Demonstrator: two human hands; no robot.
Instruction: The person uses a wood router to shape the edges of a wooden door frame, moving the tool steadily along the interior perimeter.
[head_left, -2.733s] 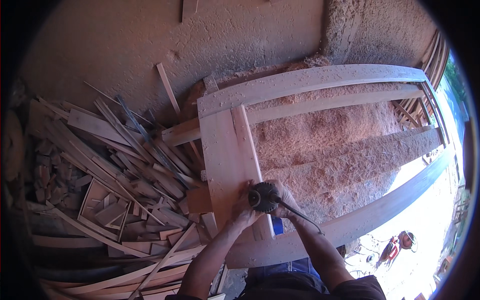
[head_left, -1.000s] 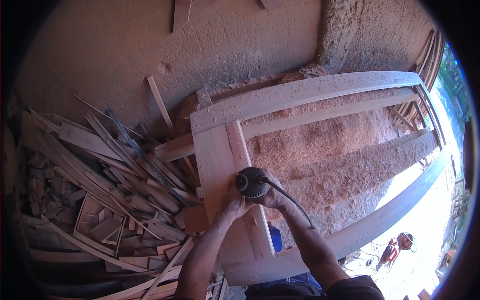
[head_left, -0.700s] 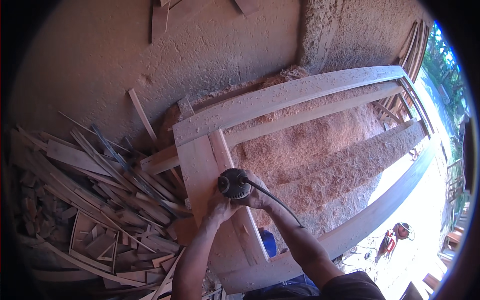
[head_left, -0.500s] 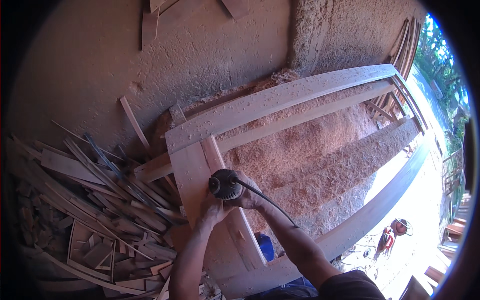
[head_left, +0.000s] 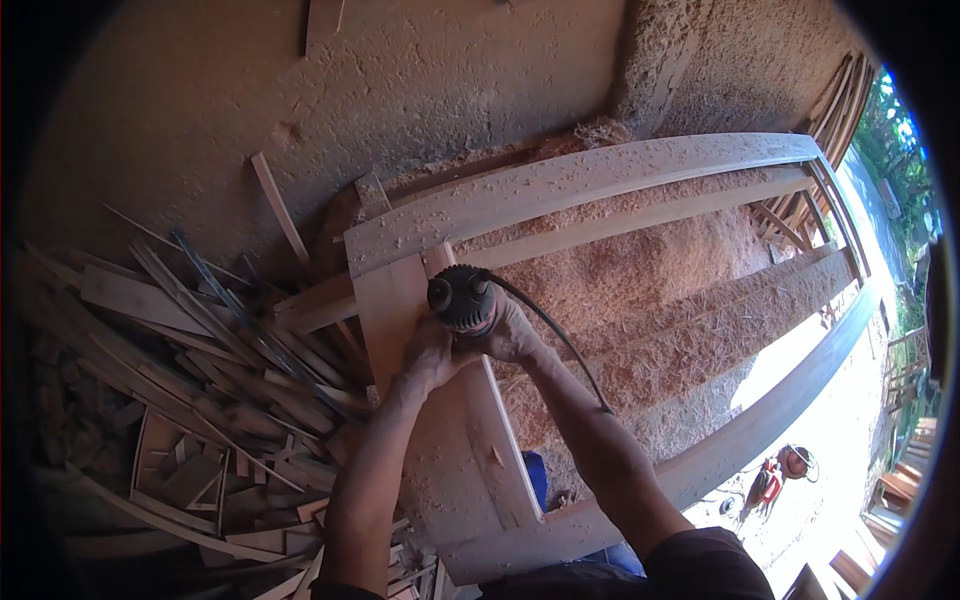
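Observation:
A corded power tool, by its shape a router point(head_left: 462, 300), stands with its dark ribbed motor housing upward over the end board of a large wooden frame point(head_left: 440, 460). My left hand point(head_left: 430, 355) is wrapped round its near left side. From the right my right hand point(head_left: 512, 332) grips it, fingers closed on the body. The black cord point(head_left: 560, 340) leaves the top and runs over my right forearm. A raised wooden strip point(head_left: 490, 430) with a moulded edge passes beneath the tool. My hands hide the router's base and bit.
Shavings point(head_left: 650, 300) are heaped inside the frame. Offcuts point(head_left: 220, 380) pile up at the left, near a rough wall point(head_left: 450, 90). The frame's curved long rail point(head_left: 760, 420) runs right. A red power tool point(head_left: 770, 485) lies on the bright ground beyond it.
Both hands and the router have moved away from me along the strip, toward the frame's far left corner. The view has shifted a little, and both hands still hold the router.

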